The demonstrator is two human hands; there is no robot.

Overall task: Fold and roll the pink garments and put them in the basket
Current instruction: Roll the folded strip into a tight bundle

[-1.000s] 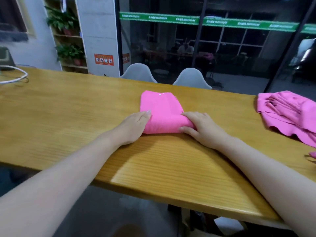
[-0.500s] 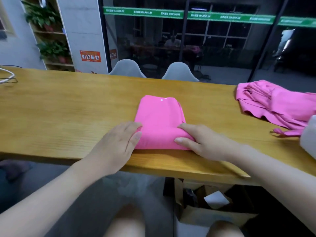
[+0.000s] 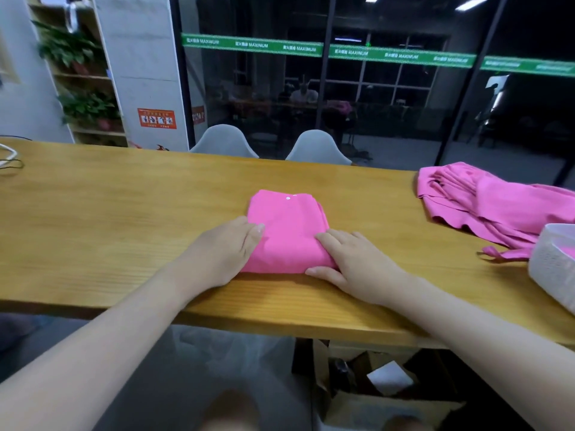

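Note:
A bright pink garment (image 3: pixel 287 227), folded into a compact rectangle, lies near the front middle of the wooden table (image 3: pixel 109 213). My left hand (image 3: pixel 227 253) lies flat against its left near corner, fingers straight. My right hand (image 3: pixel 351 264) rests on the right near corner, fingers over the fabric and thumb along the near edge. A loose heap of darker pink garments (image 3: pixel 491 202) lies at the far right. The white basket (image 3: pixel 553 262) shows partly at the right edge, with some pink inside.
Two grey chairs (image 3: pixel 317 147) stand behind the table's far edge, in front of a dark glass wall. A white cable (image 3: pixel 7 154) lies at the far left of the table. An open cardboard box (image 3: pixel 382 390) sits on the floor under the table.
The view has shifted, bringing the basket into sight at the right. Both hands have stayed at the near corners of the folded garment, which has not changed shape.

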